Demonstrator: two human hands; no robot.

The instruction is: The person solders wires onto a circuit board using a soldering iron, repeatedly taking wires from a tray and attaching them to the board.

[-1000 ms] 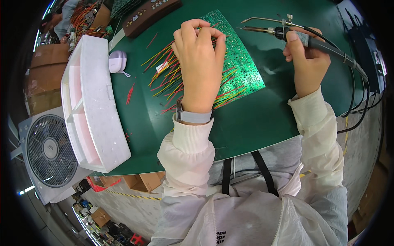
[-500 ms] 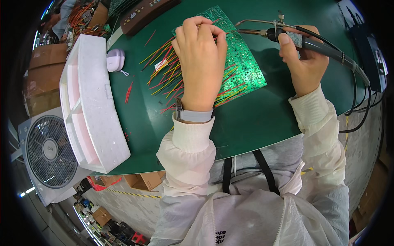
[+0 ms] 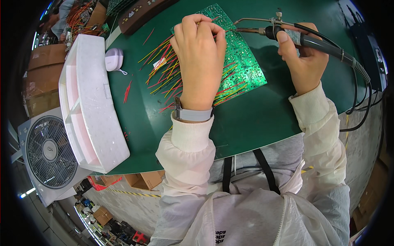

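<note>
A green circuit board [image 3: 246, 61] lies on the dark green table [image 3: 254, 119], with several red and yellow wires [image 3: 164, 69] fanned out over its left side. My left hand [image 3: 199, 57] rests on the board, its fingertips pinched together on a wire at the board's upper part. My right hand [image 3: 301, 61] grips the black handle of a soldering iron [image 3: 287, 35]. The iron's metal tip points left and sits right by my left fingertips. A grey watch is on my left wrist.
A white foam tray [image 3: 88, 106] lies along the table's left edge, with a small white case [image 3: 113, 59] beside it. A box fan [image 3: 47, 153] stands on the floor lower left. Black cables [image 3: 361, 102] hang off the table's right side. A dark brown board [image 3: 143, 12] sits at the back.
My right hand has carried the soldering iron left and a little down, so its tip is now right at my left fingertips. My left hand has stayed on the board.
</note>
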